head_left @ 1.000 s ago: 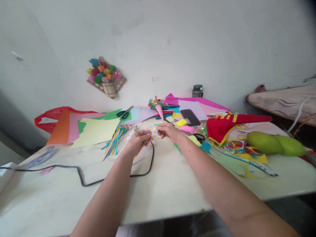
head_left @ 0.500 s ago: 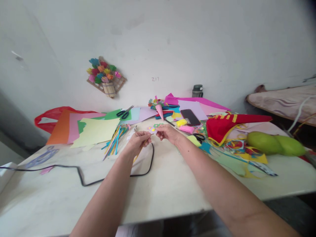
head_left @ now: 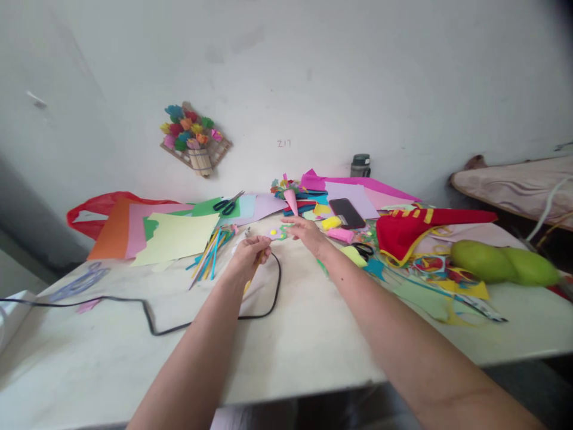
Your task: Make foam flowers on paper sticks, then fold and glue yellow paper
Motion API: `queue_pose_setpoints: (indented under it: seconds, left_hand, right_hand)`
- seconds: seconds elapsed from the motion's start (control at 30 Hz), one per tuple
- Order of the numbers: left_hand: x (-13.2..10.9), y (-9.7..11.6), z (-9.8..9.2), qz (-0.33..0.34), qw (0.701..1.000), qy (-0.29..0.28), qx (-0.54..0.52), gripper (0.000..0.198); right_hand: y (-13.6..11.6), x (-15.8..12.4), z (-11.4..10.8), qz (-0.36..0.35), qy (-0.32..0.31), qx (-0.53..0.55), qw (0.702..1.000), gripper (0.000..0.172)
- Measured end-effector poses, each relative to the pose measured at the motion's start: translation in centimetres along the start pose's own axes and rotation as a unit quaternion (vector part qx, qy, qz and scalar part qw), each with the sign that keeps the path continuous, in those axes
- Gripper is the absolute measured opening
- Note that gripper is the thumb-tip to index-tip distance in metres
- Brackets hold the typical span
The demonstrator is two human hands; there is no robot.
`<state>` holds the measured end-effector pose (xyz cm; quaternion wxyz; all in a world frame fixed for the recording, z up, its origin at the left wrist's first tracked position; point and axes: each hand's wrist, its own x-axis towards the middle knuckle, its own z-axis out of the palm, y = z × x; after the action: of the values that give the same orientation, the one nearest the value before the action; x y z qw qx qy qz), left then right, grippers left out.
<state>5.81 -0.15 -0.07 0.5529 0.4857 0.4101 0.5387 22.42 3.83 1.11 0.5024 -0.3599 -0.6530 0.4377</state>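
Note:
My left hand [head_left: 250, 254] is closed around a thin wooden stick topped by a small purple paper flower [head_left: 273, 233] with a yellow centre. It hovers over the table near a black cable [head_left: 268, 301]. My right hand [head_left: 307, 232] reaches just past the flower toward a small green paper cutout [head_left: 285, 229], fingers extended and apart. I cannot make out anything held in it.
Coloured paper sheets [head_left: 174, 236] and black scissors [head_left: 226, 206] lie at back left beside several coloured sticks [head_left: 210, 251]. A phone [head_left: 346, 212], red fabric [head_left: 416, 230] and two green fruits [head_left: 504, 263] sit to the right. A paper-flower craft [head_left: 192, 140] hangs on the wall.
My right hand let go of the flower and moved forward toward the green cutout, its fingers opening. My left hand keeps the stick. The view shifted slightly.

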Motion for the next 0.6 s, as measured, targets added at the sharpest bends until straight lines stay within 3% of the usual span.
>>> queue_pose_setpoints:
  seconds: [0.13, 0.23, 0.37, 0.6]
  left_hand:
    - [0.0, 0.1, 0.0, -0.01, 1.0, 0.016, -0.011, 0.021]
    - [-0.1, 0.3, 0.0, -0.013, 1.0, 0.021, -0.019, 0.02]
    - [-0.2, 0.5, 0.1, -0.026, 0.998, 0.023, -0.046, 0.022]
    - [-0.1, 0.6, 0.1, -0.054, 0.994, 0.028, -0.086, 0.02]
  right_hand:
    - [-0.3, -0.2, 0.6, -0.125, -0.04, -0.096, 0.987, 0.033]
    - [0.1, -0.2, 1.2, -0.171, -0.05, -0.154, 0.972, 0.04]
    - [0.5, -0.2, 1.5, -0.171, -0.053, -0.163, 0.97, 0.041]
    - [-0.1, -0.6, 1.5, -0.103, -0.07, -0.089, 0.988, 0.039]
